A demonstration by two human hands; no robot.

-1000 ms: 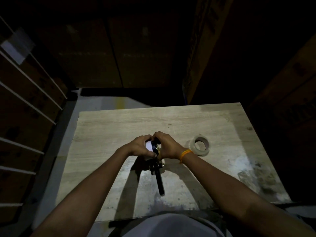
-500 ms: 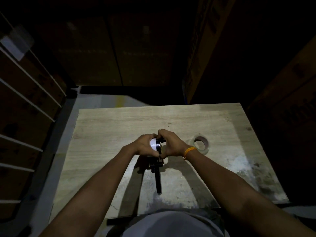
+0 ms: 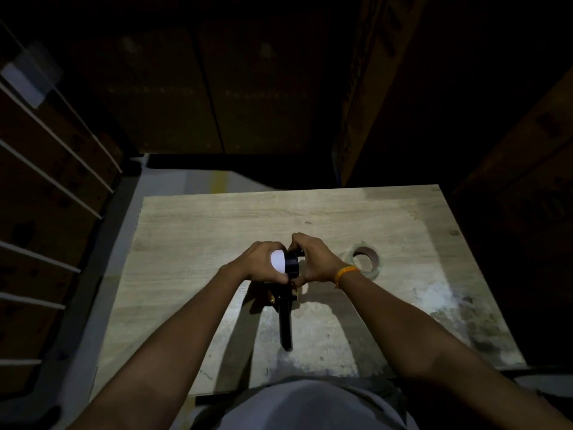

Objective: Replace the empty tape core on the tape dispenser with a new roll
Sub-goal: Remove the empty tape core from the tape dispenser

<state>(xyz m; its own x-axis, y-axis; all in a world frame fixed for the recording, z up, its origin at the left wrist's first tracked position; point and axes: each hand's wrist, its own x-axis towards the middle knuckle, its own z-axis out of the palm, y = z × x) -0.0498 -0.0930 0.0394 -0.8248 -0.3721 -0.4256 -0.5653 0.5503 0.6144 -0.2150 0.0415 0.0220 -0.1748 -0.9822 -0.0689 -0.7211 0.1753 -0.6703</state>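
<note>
1. Tape dispenser [image 3: 286, 293] sits mid-tabletop [image 3: 192, 231], loads of bare wood around it, handle pointing at the near edge.
2. Left hand [image 3: 260, 262] fingers clamp the white tape roll [image 3: 277, 260] against the dispenser's hub; right hand [image 3: 313, 262] grips the hub's other side.
3. Empty tape core [image 3: 366, 262] lies right of the dispenser, partly hidden by the wrist.

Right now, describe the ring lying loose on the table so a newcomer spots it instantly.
On the wooden table, look just beyond the right hand and its orange wristband. The tape ring lies flat there, brown inside, and no hand touches it, unlike the dispenser.
</note>
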